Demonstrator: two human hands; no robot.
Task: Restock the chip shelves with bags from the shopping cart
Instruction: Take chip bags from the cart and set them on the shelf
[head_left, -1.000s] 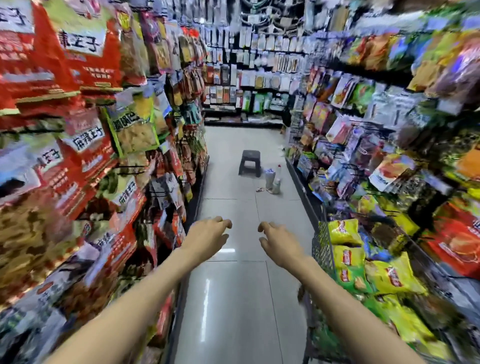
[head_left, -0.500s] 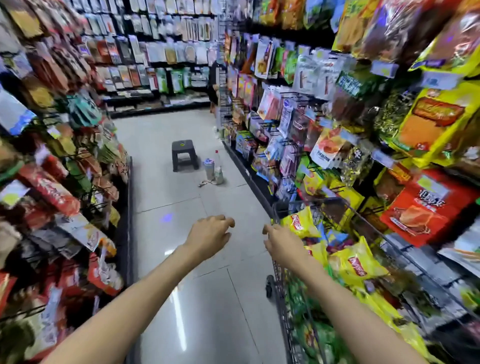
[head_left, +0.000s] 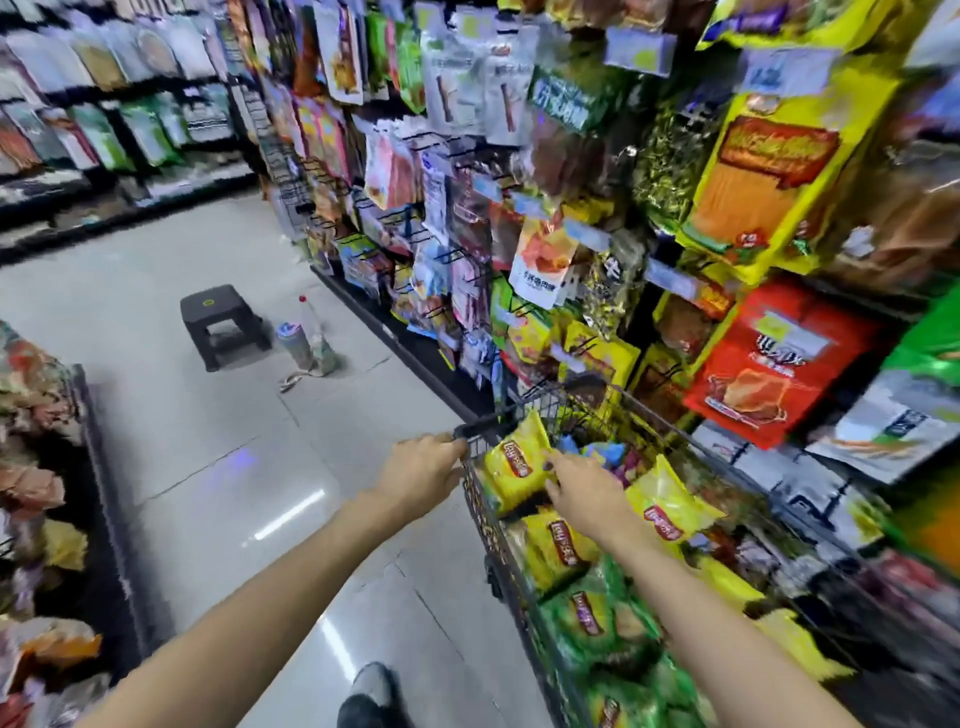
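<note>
The step in hand looks like the pick-up: taking 1 bag out of the shopping cart before anything goes onto the shelves. The cart stands at the right of the aisle, close against the hanging snack packs, heaped with yellow and green chip bags. The left hand rests at the cart's near corner, fingers curled against the dark rim; whether it truly grips the rim I cannot tell. The right hand reaches over the wire wall, fingers spread and loose, fingertips touching the topmost yellow chip bag, which leans upright against the cart's front corner; nothing is pinched yet. The next move, as I judge it, calls for closing thumb and fingers on the bag's upper edge lightly enough not to crush it, lifting it free of its neighbours, then finding the matching row. A black stool stands well apart down the aisle.
</note>
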